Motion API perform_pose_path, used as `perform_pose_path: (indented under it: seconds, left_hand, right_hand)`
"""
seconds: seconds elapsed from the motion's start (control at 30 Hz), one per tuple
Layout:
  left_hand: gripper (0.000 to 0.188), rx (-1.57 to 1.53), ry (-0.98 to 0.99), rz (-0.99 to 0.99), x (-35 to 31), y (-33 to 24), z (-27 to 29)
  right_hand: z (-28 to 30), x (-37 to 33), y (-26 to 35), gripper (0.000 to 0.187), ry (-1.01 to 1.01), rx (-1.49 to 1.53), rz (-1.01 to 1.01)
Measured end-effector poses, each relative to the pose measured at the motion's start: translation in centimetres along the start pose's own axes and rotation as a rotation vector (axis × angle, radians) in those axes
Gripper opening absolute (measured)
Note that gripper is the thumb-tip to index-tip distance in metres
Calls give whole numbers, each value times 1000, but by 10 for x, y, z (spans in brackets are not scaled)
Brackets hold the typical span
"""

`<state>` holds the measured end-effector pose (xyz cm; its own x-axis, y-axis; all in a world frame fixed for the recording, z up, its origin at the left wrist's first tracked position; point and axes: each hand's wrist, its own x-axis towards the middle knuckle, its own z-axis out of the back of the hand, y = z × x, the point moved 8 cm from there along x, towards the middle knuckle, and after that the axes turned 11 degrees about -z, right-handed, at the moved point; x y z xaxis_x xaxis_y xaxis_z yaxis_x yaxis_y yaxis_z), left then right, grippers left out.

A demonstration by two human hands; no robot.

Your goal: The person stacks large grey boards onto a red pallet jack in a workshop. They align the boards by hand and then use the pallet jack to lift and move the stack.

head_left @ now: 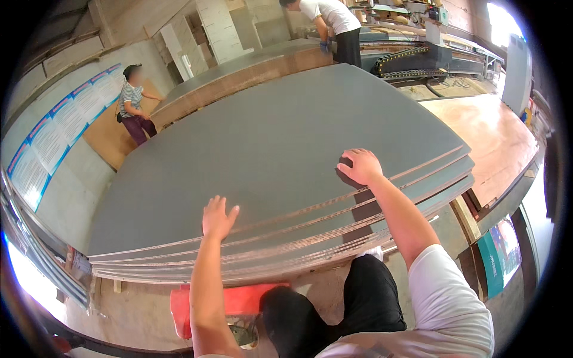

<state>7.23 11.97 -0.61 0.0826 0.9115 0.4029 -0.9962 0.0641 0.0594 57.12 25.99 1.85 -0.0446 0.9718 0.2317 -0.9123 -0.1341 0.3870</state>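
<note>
In front of me lies a stack of large grey-faced boards (262,137), their pale layered edges stepped along the near side. My left hand (218,218) rests near the front edge of the top board, its fingers stretched out and the thumb apart. Further right, my right hand (360,167) is on or just above the same board, fingers apart and slightly bent, casting a dark shadow. Neither hand holds anything.
A red plastic stool (239,301) stands below the stack by my legs. A second board stack (256,68) lies beyond, with one person (136,104) at its left and another (337,24) at its right. Reddish-brown sheets (483,137) and machinery (412,56) are at right.
</note>
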Motion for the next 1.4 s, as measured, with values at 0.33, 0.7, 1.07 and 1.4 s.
perform_pose_path:
  seconds: [0.33,0.7,1.07,1.4]
  left_hand:
    - [41,-217,-114,39,-16,-10,14]
    - [71,-131,66,-251,-13,-28,27]
    - [100,-106,190,-377,-16,-32,21]
    - [95,-104,212,-294,39,12,-12]
  right_hand:
    - [5,-1,5,58,87,-25,-10]
    - [-7,-34,21,109,275,-198,335]
    - [-12,-52,28,111,197,-340,474]
    - [-51,21,49,104,249,-283,394]
